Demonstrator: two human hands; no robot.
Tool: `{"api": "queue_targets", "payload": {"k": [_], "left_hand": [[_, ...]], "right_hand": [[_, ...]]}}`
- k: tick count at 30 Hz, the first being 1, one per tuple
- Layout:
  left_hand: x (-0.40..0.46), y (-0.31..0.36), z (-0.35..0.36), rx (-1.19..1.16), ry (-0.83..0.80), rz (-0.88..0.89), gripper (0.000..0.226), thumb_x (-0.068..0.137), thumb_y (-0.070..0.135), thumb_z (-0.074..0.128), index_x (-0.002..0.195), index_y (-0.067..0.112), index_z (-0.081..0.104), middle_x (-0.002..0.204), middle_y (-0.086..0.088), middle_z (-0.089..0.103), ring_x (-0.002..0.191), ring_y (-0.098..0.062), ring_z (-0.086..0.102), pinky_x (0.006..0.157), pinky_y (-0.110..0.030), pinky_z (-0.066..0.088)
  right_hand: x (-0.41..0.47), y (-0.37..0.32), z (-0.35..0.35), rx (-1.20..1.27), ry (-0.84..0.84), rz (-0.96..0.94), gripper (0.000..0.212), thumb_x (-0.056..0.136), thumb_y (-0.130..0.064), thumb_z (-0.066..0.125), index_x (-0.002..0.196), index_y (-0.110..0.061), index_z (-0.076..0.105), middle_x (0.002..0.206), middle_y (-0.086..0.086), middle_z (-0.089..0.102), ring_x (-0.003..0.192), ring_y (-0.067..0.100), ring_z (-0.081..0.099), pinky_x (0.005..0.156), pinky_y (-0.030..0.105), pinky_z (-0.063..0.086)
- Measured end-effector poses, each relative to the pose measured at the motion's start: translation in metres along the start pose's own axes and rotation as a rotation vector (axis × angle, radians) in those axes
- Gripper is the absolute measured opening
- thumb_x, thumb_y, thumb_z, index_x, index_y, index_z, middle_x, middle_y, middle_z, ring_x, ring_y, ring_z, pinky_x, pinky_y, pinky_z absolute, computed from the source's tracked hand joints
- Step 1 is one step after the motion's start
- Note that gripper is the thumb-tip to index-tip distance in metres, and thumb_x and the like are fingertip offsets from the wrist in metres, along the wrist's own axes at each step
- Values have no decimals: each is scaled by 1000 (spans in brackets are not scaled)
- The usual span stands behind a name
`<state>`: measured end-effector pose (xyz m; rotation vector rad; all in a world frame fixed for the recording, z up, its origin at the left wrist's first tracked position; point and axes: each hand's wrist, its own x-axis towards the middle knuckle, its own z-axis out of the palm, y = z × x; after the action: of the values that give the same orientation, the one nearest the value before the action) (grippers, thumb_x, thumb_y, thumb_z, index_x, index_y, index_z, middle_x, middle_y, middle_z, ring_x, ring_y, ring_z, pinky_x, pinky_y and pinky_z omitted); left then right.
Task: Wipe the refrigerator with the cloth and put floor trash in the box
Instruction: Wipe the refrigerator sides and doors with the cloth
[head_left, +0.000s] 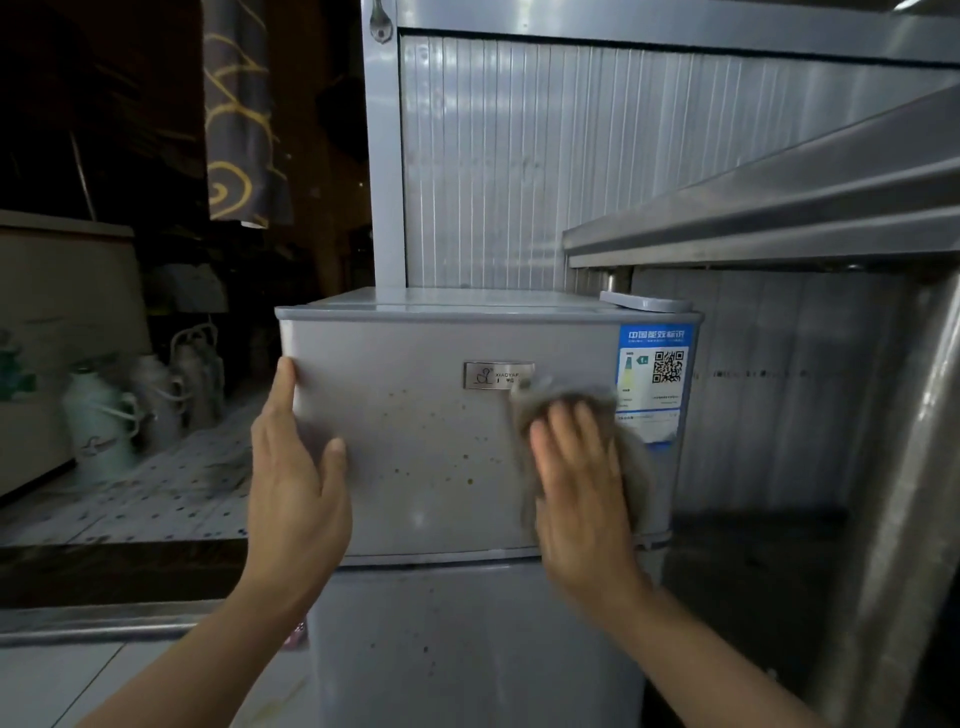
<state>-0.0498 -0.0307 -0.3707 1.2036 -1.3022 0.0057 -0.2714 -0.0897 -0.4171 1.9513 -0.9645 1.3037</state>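
Silver refrigerator (441, 441) door, speckled, stands beside corrugated metal wall (493, 156).

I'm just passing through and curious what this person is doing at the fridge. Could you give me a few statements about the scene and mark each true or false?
1. The right hand presses a grey cloth flat against the refrigerator upper door. True.
2. The left hand holds a spray bottle. False: it holds nothing and rests on the door's left edge, fingers straight.
3. A blue label with a QR code sits at the door's upper right. True.
4. The door is already spotless. False: small dark specks still dot its front.
5. The refrigerator door stands wide open. False: it is closed.
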Motion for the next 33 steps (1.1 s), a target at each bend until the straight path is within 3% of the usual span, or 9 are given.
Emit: {"api": "queue_targets", "payload": {"k": [5, 9, 11, 14, 20, 22, 25, 28, 33], "left_hand": [[-1, 3, -13, 61, -87, -40, 82, 92, 5, 49, 146, 44, 1, 154, 6, 22, 137, -16, 31, 105, -40, 35], [-2, -2, -19, 107, -127, -68, 88, 91, 3, 52, 144, 49, 0, 147, 0, 34, 130, -21, 41, 101, -43, 45], [-1, -6, -19, 116, -118, -68, 89, 90, 3, 53, 143, 50, 0, 143, 1, 38, 122, -16, 45, 89, -32, 50], [-1, -12, -16, 124, -98, -59, 89, 90, 3, 52, 143, 51, -1, 140, 3, 38, 103, -5, 41, 67, -17, 41], [-2, -10, -19, 105, -110, -59, 88, 90, 1, 49, 143, 51, 1, 142, 2, 39, 105, -8, 46, 74, -19, 44], [-4, -11, -25, 73, -146, -86, 83, 89, -1, 49, 145, 44, 8, 142, 0, 43, 119, -16, 48, 88, -28, 45], [-7, -16, -31, 36, -178, -112, 70, 89, -3, 48, 146, 29, 22, 137, 1, 49, 121, -8, 44, 96, -27, 40], [-8, -21, -33, 3, -181, -129, 67, 89, -3, 48, 144, 30, 27, 128, 12, 49, 114, 0, 42, 97, -23, 38], [-15, -32, -40, -43, -259, -170, 68, 88, -2, 53, 139, 39, 33, 118, 18, 55, 111, 1, 51, 91, -24, 47]], "right_hand": [[-21, 4, -4, -43, -129, -91, 106, 73, -5, 68, 150, -20, -2, 159, -3, -5, 146, 20, 0, 119, 38, 3], [54, -14, -10, 88, 98, 112, 72, 89, -13, 46, 149, -11, 7, 157, 7, 6, 146, 23, 5, 120, 41, 6], [83, -24, -6, 54, 162, 85, 65, 88, -11, 42, 147, -9, 14, 156, 8, 13, 146, 24, 8, 119, 45, 9], [73, -32, 5, -34, 140, -19, 68, 85, -8, 47, 146, -12, 18, 154, 5, 15, 145, 24, 10, 118, 46, 13], [19, -41, 14, -163, -50, -285, 81, 72, -5, 69, 142, -13, 29, 149, 1, 24, 144, 24, 15, 116, 41, 11], [34, -41, 6, -171, -84, -336, 78, 74, -9, 68, 142, -16, 30, 150, -1, 25, 142, 22, 19, 114, 40, 16], [83, -48, 0, -172, -22, -313, 73, 79, -20, 56, 145, -18, 24, 152, -1, 21, 142, 21, 19, 113, 44, 19], [99, -68, 13, -136, 19, -165, 72, 80, -23, 51, 146, -18, 23, 154, 0, 20, 144, 22, 16, 115, 47, 16], [28, -80, 37, -213, -158, -463, 76, 78, -19, 55, 147, -20, 24, 155, -4, 19, 145, 20, 13, 115, 43, 11]]}}
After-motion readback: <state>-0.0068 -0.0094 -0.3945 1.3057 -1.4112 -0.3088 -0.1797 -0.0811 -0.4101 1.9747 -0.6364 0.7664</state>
